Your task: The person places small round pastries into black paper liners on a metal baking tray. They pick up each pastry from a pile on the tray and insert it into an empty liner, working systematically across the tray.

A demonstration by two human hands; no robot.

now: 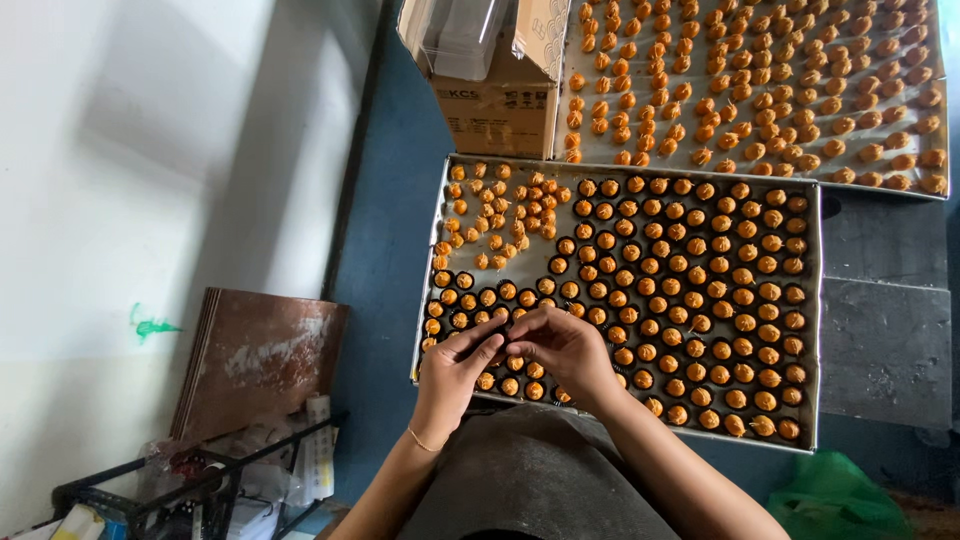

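head view: left hand (455, 365) and right hand (565, 345) meet fingertip to fingertip over the near-left part of a metal tray (815, 300), pinching something too small to make out. just beyond the fingers sit orange pastry balls in dark paper cups (690, 290); farther off, uncupped balls (500, 215). a second tray (760, 85) and a cardboard box (495, 100) lie beyond.

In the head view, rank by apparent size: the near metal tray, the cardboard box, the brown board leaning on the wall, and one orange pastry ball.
1. Near metal tray
2. Brown board, partly hidden below
3. Cardboard box, cropped at the top, so unsure against the board
4. Orange pastry ball
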